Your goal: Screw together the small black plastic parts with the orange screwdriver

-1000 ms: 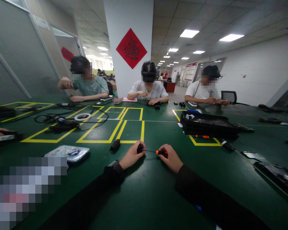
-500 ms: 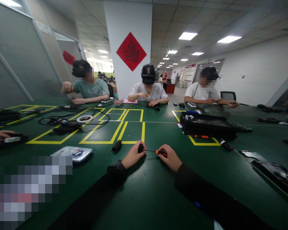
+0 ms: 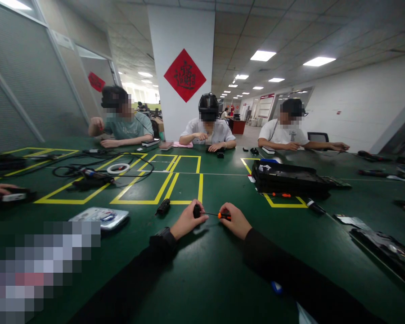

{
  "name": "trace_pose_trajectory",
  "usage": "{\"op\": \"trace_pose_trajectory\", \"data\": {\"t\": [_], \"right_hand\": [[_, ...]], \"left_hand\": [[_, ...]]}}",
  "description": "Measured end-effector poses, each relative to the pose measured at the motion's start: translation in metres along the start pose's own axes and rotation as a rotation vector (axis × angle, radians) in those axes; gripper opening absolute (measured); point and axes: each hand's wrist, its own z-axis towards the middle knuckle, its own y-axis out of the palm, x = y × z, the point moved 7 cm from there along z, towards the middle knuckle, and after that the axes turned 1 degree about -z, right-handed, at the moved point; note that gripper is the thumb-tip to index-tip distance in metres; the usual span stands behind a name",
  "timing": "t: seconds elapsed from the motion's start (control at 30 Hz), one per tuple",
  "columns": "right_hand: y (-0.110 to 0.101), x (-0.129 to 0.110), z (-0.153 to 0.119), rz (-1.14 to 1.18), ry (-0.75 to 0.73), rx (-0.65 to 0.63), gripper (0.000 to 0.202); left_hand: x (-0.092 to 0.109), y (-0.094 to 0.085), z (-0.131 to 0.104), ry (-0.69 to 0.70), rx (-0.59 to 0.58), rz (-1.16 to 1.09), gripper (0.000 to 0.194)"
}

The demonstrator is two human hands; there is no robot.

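Over the green table, my left hand (image 3: pixel 186 220) is closed around a small black part (image 3: pixel 197 211). My right hand (image 3: pixel 236 220) grips the orange-and-black handle of a screwdriver (image 3: pixel 224 216). Its thin shaft points left, and the tip is at the black part or my left fingers; the exact contact is too small to tell. Another small black piece (image 3: pixel 163 207) lies on the table just left of my left hand.
A black open case (image 3: pixel 286 177) stands at the right, with an orange screwdriver (image 3: pixel 281 195) before it. A silver box (image 3: pixel 103 218) and cables (image 3: pixel 84 173) lie left. Opened devices (image 3: pixel 388 247) are at the far right. Three people sit across the table; another person's hand (image 3: pixel 2 191) is at far left.
My right hand and the screwdriver have shifted slightly left. The view has tilted a little. Across the table, the right-hand person's arm reaches farther out.
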Motion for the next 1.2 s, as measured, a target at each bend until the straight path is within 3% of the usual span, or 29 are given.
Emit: {"op": "trace_pose_trajectory", "data": {"t": [0.23,0.5,0.7,0.93,1.2], "right_hand": [[0.002,-0.015,-0.004,-0.145,-0.101,-0.088,0.012],[0.002,-0.007,-0.012,-0.091,-0.033,-0.012,0.01],[0.001,-0.012,-0.01,-0.08,-0.083,-0.016,0.017],[0.001,-0.002,-0.01,0.04,-0.007,0.019,0.017],[-0.003,-0.006,-0.011,0.001,-0.052,0.028,0.01]], "left_hand": [[-0.002,-0.002,0.001,-0.016,0.025,-0.011,0.027],[-0.003,0.001,0.003,-0.008,0.011,-0.045,0.028],[-0.003,-0.004,0.003,0.022,0.104,0.012,0.022],[0.001,-0.001,0.003,0.023,0.002,-0.057,0.02],[0.0,-0.003,0.005,0.041,0.008,0.027,0.021]]}}
